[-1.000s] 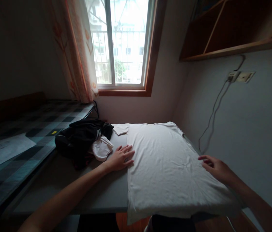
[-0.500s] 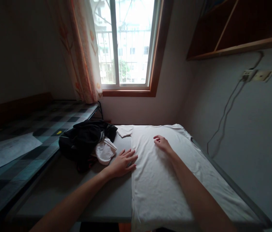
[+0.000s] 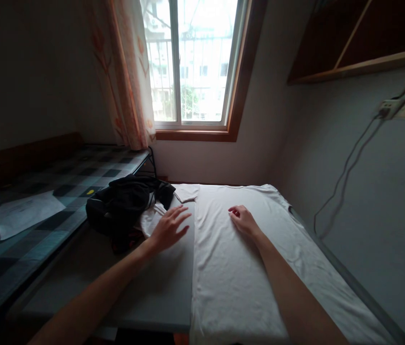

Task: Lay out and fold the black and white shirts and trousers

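A white T-shirt [image 3: 238, 282] lies spread over the right part of a grey table [image 3: 152, 297], with its collar toward the window and one sleeve out to the left. My left hand [image 3: 168, 228] is open, fingers apart, above the table left of the shirt's side edge. It partly covers a white cloth item [image 3: 149, 220]. Over the upper middle of the shirt, my right hand [image 3: 244, 220] has its fingers bent and drawn together. Whether cloth is pinched under its fingertips is hidden. Black clothing [image 3: 121, 201] lies heaped beyond my left hand.
On the left is a surface covered in checked cloth [image 3: 18, 220], with white papers [image 3: 26, 215] on it. A window [image 3: 195, 67] and a curtain [image 3: 130, 96] are ahead. Along the right wall run a cable [image 3: 339, 167] and a shelf [image 3: 364, 67] higher up.
My left hand has lifted off the shirt's edge and moved left and away from me. My right hand stays over the shirt, its fingers drawn closer together. The view has shifted slightly.
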Tool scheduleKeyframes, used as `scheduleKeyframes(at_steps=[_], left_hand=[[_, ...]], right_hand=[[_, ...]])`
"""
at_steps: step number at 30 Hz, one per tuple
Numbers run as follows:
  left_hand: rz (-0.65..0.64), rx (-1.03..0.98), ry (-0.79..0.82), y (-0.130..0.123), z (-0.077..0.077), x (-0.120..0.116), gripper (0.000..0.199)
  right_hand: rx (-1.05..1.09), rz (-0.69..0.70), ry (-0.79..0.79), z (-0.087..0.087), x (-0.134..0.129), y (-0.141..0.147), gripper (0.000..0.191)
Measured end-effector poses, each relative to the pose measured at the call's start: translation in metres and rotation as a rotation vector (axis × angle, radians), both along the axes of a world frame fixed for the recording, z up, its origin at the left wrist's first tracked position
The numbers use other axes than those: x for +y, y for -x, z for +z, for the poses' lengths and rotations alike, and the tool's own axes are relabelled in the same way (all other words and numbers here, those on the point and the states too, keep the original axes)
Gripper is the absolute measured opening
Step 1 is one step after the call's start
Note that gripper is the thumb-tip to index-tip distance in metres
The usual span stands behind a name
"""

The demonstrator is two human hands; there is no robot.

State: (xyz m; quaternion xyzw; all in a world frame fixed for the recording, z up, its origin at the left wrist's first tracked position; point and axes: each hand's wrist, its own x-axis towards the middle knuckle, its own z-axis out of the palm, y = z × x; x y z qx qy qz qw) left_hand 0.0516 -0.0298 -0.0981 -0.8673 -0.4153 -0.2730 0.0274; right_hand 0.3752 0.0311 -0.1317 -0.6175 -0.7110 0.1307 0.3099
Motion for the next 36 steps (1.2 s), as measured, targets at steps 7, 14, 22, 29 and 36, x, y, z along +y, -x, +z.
scheduleKeyframes(at_steps=[7, 14, 22, 29, 36], left_hand=[[0.793, 0.034, -0.096, 0.068, 0.049, 0.014, 0.060], [0.908, -0.087, 0.213, 0.125, 0.063, 0.022, 0.042], [0.871, -0.625, 0.115, 0.159, 0.102, 0.065, 0.021], [0.398, -1.124, 0.104, 0.089, 0.176, 0.075, 0.022], [-0.127, -1.067, 0.128, -0.023, 0.212, 0.067, 0.020]], right_hand=[[-0.071, 0.006, 0.011, 0.003, -0.005, 0.003, 0.021], [-0.129, 0.011, 0.018, 0.008, -0.008, 0.005, 0.023], [-0.156, 0.011, 0.029, 0.010, -0.011, 0.007, 0.024], [0.033, 0.055, 0.013, 0.007, -0.007, 0.006, 0.019], [0.902, 0.365, 0.291, 0.031, -0.025, 0.018, 0.067]])
